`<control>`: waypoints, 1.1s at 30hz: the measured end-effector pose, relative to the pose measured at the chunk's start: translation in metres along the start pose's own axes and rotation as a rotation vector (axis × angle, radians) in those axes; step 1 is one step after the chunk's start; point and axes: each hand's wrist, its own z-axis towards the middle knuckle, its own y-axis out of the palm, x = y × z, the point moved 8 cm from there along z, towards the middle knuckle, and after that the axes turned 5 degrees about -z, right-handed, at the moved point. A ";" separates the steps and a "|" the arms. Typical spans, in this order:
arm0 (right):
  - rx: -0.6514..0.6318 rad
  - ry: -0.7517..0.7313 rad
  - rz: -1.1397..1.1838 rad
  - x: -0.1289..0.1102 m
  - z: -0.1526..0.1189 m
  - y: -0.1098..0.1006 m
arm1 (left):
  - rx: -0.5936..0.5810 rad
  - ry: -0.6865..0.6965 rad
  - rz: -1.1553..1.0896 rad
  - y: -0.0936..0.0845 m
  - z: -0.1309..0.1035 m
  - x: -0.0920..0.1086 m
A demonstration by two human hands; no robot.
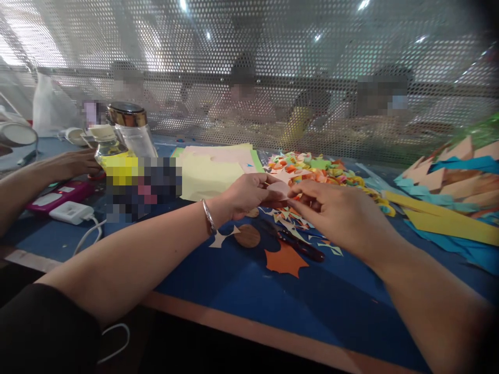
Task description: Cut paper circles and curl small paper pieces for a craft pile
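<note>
A small pale pink paper piece (279,191) is pinched between both hands. My left hand (251,195), with a silver bracelet at the wrist, closes on its left side. The fingertips of my right hand (323,208) grip its right edge. Below them on the blue table (226,280) lie a round wooden disc (247,236), an orange paper scrap with pointed edges (286,258) and dark-handled scissors (302,246). Colorful curled paper pieces (323,169) are heaped just beyond my hands. Behind my left hand is a stack of pale yellow sheets (206,176).
A bottle with yellow contents (109,148), a clear jar with a dark lid (134,130) and a white charger (72,212) are at the left, near another person's hand (74,165). Folded paper (456,213) lies right. A perforated screen (249,47) stands behind.
</note>
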 end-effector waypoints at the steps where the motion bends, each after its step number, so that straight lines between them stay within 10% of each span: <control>1: -0.008 -0.009 0.019 0.000 0.000 0.001 | -0.016 -0.018 0.002 0.002 -0.001 0.000; 33: 0.081 0.014 0.311 0.008 0.007 0.002 | -0.145 0.117 0.383 0.004 0.000 0.005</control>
